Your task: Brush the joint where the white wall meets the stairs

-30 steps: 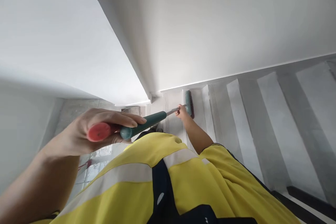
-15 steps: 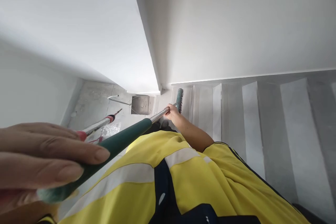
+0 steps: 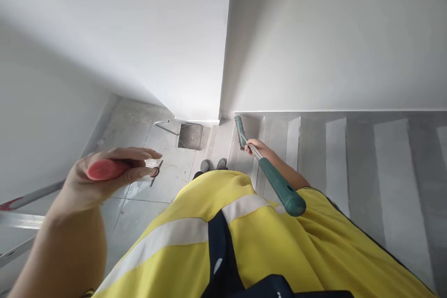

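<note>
My right hand grips the metal shaft of a green scrubbing brush close to its head. The long brush head has dark bristles and hangs over the stair edge by the wall; I cannot tell whether it touches a surface. Its padded green handle points back towards my body. On the left, my left hand is closed around a red-handled pole tool, its rounded end facing me. Most of that tool's shaft is hidden by the fingers. A thin dark bar shows at its far end, above the floor tiles.
Grey stairs run along the wall on the right. A dark square, a pan or a recess, and a bent metal rod are by the wall corner. A metal ladder-like frame stands at left. Wet patches mark the tiles.
My left hand has come off the green handle and moved back, now around the red handle. The brush's handle has swung right towards my body, and its head has tilted.
</note>
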Available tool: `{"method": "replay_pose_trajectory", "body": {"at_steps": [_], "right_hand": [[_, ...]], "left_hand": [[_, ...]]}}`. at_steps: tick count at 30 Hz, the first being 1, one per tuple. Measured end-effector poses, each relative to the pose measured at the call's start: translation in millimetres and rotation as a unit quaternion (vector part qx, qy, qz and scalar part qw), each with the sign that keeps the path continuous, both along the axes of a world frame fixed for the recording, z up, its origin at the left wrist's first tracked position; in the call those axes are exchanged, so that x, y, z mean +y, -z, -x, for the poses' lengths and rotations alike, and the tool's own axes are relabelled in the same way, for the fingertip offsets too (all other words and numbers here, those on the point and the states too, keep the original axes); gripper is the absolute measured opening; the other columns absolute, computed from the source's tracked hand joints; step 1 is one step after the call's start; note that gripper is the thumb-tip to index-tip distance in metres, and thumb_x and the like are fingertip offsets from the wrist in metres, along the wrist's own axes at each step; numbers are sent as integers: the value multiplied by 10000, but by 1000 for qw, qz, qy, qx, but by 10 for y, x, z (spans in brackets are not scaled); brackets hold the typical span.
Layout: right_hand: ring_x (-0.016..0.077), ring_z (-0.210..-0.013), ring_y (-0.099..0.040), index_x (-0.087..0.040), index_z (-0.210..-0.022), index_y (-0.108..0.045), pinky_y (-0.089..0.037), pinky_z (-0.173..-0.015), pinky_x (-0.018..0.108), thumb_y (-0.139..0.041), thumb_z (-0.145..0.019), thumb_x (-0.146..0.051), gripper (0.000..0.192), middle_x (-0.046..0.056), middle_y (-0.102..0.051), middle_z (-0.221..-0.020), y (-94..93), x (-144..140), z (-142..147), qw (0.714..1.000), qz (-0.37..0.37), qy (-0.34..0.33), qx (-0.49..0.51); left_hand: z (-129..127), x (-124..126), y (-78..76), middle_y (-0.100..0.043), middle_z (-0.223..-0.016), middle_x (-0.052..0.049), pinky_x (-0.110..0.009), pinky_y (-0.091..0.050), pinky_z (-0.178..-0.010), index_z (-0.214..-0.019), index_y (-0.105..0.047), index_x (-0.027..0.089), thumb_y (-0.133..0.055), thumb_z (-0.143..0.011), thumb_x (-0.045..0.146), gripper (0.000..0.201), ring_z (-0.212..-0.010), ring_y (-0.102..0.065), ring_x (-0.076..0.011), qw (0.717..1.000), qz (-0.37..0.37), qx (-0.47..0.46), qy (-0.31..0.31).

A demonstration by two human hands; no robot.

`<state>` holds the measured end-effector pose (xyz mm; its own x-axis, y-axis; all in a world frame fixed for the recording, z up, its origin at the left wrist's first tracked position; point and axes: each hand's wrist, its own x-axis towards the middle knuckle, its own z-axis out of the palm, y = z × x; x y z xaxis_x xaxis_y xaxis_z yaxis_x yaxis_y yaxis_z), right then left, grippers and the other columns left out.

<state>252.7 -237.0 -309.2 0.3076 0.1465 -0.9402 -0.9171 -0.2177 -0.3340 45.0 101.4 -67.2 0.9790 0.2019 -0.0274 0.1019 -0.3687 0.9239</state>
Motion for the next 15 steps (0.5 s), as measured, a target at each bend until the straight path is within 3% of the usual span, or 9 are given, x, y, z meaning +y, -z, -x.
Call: {"method": "replay_pose_trajectory", "body": {"at_steps": [3,6,11,15], "right_hand": [[119,-364,-450,-131,-636,-477,-326,-330,198,-509,-725,-53,123,36,-502,-446,11,-231,19,988,89,-110,-64],[126,-344,-464,-128,-610,-482,-328,-330,197,-546,-693,-6,161,25,-490,-411,107,-374,76,973,149,-140,-103],[106,-312,-420,-143,-558,-465,-307,-356,187,-535,-698,57,254,-13,-413,-344,284,-692,208,935,312,-144,-86],[110,-366,-441,-154,-516,-462,-331,-419,197,-563,-747,-19,285,-11,-387,-350,367,-938,227,902,365,-177,-150]], "left_hand": [[139,7,193,-659,-735,14,-158,-454,-472,-826,-669,219,-712,-690,277,154,-572,-565,-85,988,26,121,-90],[161,-14,297,-634,-727,6,-151,-436,-445,-856,-673,188,-727,-661,331,248,-515,-488,-66,971,31,197,-129],[108,-21,330,-644,-769,-10,-156,-437,-481,-794,-675,188,-753,-622,332,237,-559,-487,-76,968,67,183,-156],[141,-5,357,-662,-820,-33,-172,-458,-528,-787,-667,181,-746,-620,339,243,-689,-561,-129,969,56,167,-173]]}}
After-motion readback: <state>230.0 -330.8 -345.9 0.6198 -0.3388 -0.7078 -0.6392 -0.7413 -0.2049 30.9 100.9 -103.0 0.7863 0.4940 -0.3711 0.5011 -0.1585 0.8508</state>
